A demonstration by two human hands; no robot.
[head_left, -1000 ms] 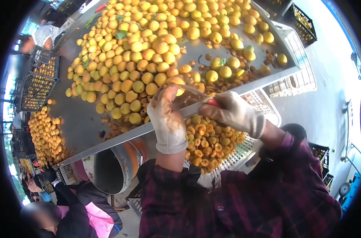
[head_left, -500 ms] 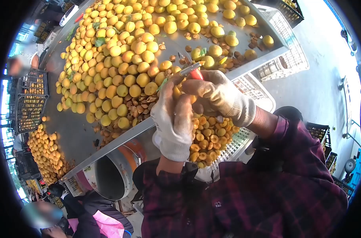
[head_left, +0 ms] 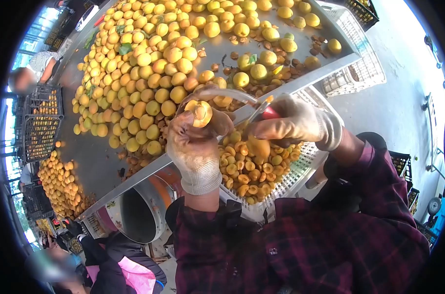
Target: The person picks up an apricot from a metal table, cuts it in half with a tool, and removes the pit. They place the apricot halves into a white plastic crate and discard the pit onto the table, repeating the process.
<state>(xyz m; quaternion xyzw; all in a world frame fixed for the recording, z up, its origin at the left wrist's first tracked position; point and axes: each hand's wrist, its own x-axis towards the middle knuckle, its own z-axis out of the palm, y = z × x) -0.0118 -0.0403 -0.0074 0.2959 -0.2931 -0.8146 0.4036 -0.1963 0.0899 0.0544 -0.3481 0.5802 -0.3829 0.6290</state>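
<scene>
My left hand (head_left: 195, 142), in a stained white glove, has its fingers closed around a cut apricot (head_left: 201, 113) whose opened side faces up. To its right, my gloved right hand (head_left: 298, 122) grips a red-handled metal cutting tool (head_left: 270, 113). An orange apricot half (head_left: 258, 147) shows right under the right thumb, slightly blurred. Below both hands stands a white crate (head_left: 281, 188) heaped with apricot halves (head_left: 247, 169). The metal table (head_left: 159, 165) just beyond carries a large pile of whole apricots (head_left: 149, 88).
Discarded pits lie among the apricots along the table's raised edge. A metal bucket (head_left: 141, 210) stands under the table. White crates (head_left: 354, 63) stand at the right, black crates (head_left: 42, 122) at the left. Another person (head_left: 119, 264) sits at the lower left.
My hands were together over the fruit and have moved apart. The left has turned up, showing the cut apricot; the right has shifted right and down with the tool.
</scene>
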